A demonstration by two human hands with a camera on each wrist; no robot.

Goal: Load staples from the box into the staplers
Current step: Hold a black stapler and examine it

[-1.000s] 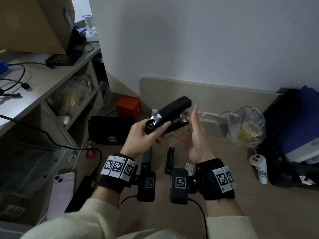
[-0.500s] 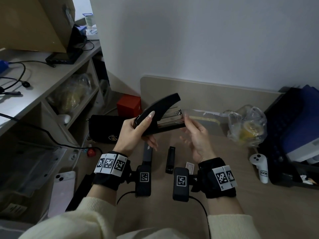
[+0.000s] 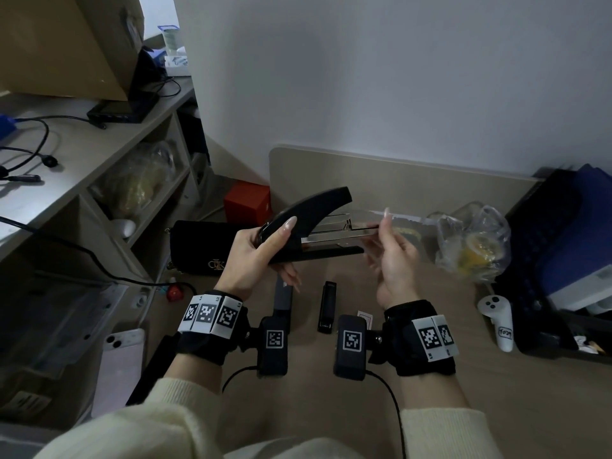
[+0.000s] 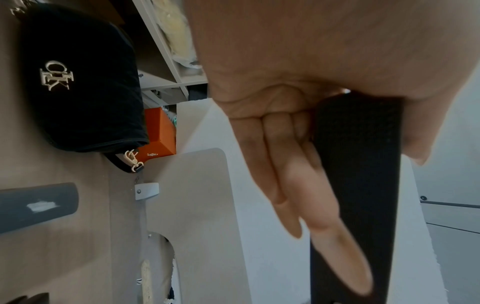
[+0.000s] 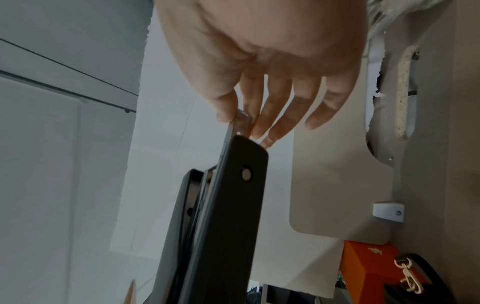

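From the head camera, your left hand (image 3: 246, 256) grips the rear end of the large black stapler (image 3: 311, 223) and holds it in the air above the desk (image 3: 430, 376), thumb laid along its side. The stapler's top cover is swung up, and the metal staple channel sticks out toward your right. Your right hand (image 3: 394, 260) pinches the front tip of that channel between thumb and fingertips. On the desk below lie a grey stapler (image 3: 283, 298) and a small black stapler (image 3: 327, 306), side by side but apart, with a small white box (image 3: 364, 317) just right of the black one, partly hidden by your wrist camera. A white controller (image 3: 496, 321) rests near the right edge, a plastic bag (image 3: 473, 240) behind it, and a black handbag (image 3: 202, 246) sits to the left.

From the left wrist, your fingers (image 4: 298, 185) lie along the stapler's black base (image 4: 355, 185), thumb on the other side, clamping it. The handbag (image 4: 78, 82) and an orange box (image 4: 158, 133) lie beyond.

From the right wrist, your thumb and fingertips (image 5: 259, 123) pinch the metal end above the stapler's black base (image 5: 233, 216); the outer fingers spread loose.
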